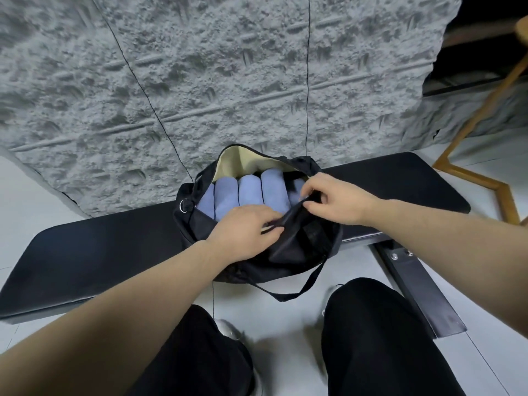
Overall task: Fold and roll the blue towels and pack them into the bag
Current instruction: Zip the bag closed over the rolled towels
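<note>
A black bag sits on the black bench, its mouth open upward and its cream lining showing at the far side. Inside, rolled blue towels lie side by side in a row that runs left to right, each roll's long axis pointing away from the person, toward the grey wall. The left hand grips the near edge of the bag's opening, fingers curled on the black fabric. The right hand pinches the same edge further right, just above the rightmost roll. A strap hangs off the bench's near edge, between the person's knees, over the pale floor.
</note>
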Tool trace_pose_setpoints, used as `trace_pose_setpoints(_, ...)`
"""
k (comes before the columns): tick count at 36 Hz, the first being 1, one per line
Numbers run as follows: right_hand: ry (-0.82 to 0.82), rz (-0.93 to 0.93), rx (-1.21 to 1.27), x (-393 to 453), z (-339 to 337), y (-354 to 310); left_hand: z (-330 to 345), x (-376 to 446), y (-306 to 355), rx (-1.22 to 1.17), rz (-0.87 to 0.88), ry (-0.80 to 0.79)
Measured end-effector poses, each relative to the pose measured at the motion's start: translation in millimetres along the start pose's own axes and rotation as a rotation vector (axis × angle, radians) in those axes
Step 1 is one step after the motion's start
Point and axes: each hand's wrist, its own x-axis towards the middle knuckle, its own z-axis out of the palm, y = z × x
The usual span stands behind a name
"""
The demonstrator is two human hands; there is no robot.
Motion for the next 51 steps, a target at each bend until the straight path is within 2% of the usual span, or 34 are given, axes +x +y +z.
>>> trace_pose_setpoints(4, 0.113, 0.184, -0.011, 4.0, -4.2, 14.0, -12.0, -18.7, -13.2, 0.045, -0.112, 0.065)
trace_pose_setpoints(7, 0.046, 0.338, 0.061, 7.6, -3.4, 23.0, -17.9, -28.1, -22.6, 0.067, -0.264, 0.076)
trace_pose_setpoints(10, -0.006, 0.35, 0.077, 12.7, 2.3, 27.4, -22.4, -28.4, -27.8, 0.053, -0.355, 0.131)
trace_pose_setpoints(14, 0.015, 0.364, 0.029, 22.5, 9.9, 27.3, -22.0, -18.7, -29.4, 0.046, -0.428, 0.157)
trace_pose_setpoints(18, 0.039, 0.448, -0.022, 31.8, 14.6, 30.4, -16.2, -6.5, -22.2, 0.043, -0.363, 0.154)
trace_pose_setpoints(24, -0.01, 0.592, -0.035, 38.3, 17.9, 34.9, -5.0, 19.2, -7.4, 0.237, -0.134, 0.22)
trace_pose_setpoints(29, -0.002, 0.635, -0.146, 39.2, 22.9, 32.0, 8.3, 46.2, 15.4, 0.2, -0.031, 0.282)
trace_pose_setpoints(35, -0.004, 0.724, -0.314, 44.8, 32.9, 30.3, 20.4, 76.2, 38.6, 0.153, 0.018, 0.209)
trace_pose_setpoints(41, 0.048, 0.714, -0.295, 49.5, 40.6, 33.4, 32.6, 100.6, 38.1, 0.225, 0.094, 0.116)
trace_pose_setpoints(45, 0.06, 0.677, -0.209, 49.8, 44.0, 36.8, 36.0, 107.1, 38.4, 0.27, 0.039, 0.027)
trace_pose_setpoints(51, 0.173, 0.448, -0.017, 36.5, 35.1, 50.0, 39.8, 116.6, 34.7, 0.267, -0.033, 0.03)
